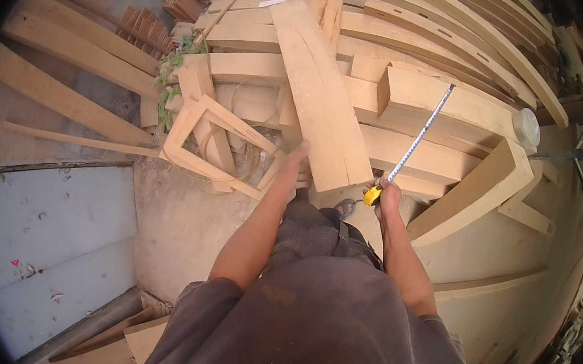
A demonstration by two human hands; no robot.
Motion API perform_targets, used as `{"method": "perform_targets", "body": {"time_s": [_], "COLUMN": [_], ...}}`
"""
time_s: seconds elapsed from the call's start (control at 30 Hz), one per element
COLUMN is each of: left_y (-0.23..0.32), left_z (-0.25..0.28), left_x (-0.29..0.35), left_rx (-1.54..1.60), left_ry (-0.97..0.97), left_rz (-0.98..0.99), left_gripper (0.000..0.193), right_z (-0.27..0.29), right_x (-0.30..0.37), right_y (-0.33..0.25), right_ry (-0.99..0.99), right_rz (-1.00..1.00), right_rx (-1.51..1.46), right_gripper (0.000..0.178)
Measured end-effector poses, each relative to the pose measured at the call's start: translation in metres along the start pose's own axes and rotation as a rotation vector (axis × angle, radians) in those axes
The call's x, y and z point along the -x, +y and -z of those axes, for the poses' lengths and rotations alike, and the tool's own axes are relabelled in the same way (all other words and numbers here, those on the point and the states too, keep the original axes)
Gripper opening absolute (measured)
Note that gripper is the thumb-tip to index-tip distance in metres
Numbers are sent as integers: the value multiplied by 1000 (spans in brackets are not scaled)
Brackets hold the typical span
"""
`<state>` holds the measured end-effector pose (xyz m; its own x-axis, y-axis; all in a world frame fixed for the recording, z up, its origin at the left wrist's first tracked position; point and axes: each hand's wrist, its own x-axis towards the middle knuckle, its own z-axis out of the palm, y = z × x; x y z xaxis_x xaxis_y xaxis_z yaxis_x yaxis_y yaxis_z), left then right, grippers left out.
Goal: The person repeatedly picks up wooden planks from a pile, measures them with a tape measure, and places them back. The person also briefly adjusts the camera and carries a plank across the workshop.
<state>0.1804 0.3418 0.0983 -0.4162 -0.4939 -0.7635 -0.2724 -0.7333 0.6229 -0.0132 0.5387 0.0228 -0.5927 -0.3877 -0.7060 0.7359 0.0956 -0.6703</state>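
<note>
A wide, pale wooden plank point(324, 104) slants across the stack, its near end toward my body. My left hand point(294, 168) grips the plank's left edge close to that end; the fingers are partly hidden. In my right hand point(388, 192) is a yellow and black tape measure point(373, 195), held just right of the plank's near end. Its white blade point(421, 135) is drawn out, reaching forward and to the right over the stacked timber. The blade's far tip lies over a thick wooden block point(449, 103).
Long timber pieces point(408, 152) lie stacked ahead. An open wooden frame point(182, 131) leans at the left, near green leaves point(168, 73). A thick beam point(479, 191) angles at right, below a round translucent container point(526, 127). Pale blue panels point(53, 221) lie at lower left.
</note>
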Motion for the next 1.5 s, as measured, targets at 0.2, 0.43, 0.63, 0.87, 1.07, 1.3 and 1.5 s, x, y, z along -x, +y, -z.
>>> {"method": "perform_targets", "body": {"time_s": [0.2, 0.43, 0.63, 0.87, 1.07, 1.3, 1.5], "left_y": [-4, -30, -41, -37, -11, 51, 61], "left_z": [2, -13, -2, -12, -4, -11, 4], "left_x": [-10, -14, -14, 13, 22, 51, 61], "left_rx": [-115, 258, 258, 303, 241, -368, -854], "left_ry": [-25, -225, -321, -300, 43, 267, 505], "left_rz": [5, -100, -132, -189, -145, -355, -291], "left_gripper": [104, 99, 95, 112, 101, 102, 114], "right_z": [-18, -2, 2, 13, -28, -69, -85], "right_x": [9, 3, 20, 62, 76, 92, 75], "right_y": [-13, 4, -2, -30, -63, -44, 15], "right_ry": [91, 36, -55, -116, -260, -269, -231], "right_rz": [123, 171, 231, 207, 69, -218, -477], "right_rx": [431, 380, 575, 520, 370, 193, 59], "right_gripper": [24, 26, 28, 28, 31, 45, 41]}}
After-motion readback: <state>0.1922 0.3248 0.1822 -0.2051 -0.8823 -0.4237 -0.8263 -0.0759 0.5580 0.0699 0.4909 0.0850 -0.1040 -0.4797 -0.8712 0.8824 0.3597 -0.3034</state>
